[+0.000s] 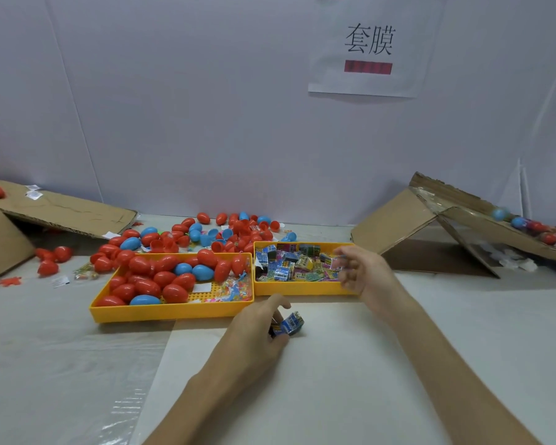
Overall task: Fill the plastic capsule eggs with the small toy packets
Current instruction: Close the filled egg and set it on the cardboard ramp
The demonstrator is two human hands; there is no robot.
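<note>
My left hand (257, 329) rests low on the table and grips a small blue toy packet (291, 323) between thumb and fingers. My right hand (361, 271) hovers over the right end of the yellow packet tray (302, 288), fingers loosely curled around a clear packet (336, 261); it is blurred. That tray holds several colourful toy packets (289, 263). A second yellow tray (170, 311) to its left holds several red and blue capsule eggs (164, 279).
More red and blue eggs and egg halves (206, 234) lie loose behind the trays. A flattened cardboard sheet (61, 210) leans at the left. A cardboard chute (463, 220) with eggs stands at the right. A white wall with a paper sign (368, 46) closes the back.
</note>
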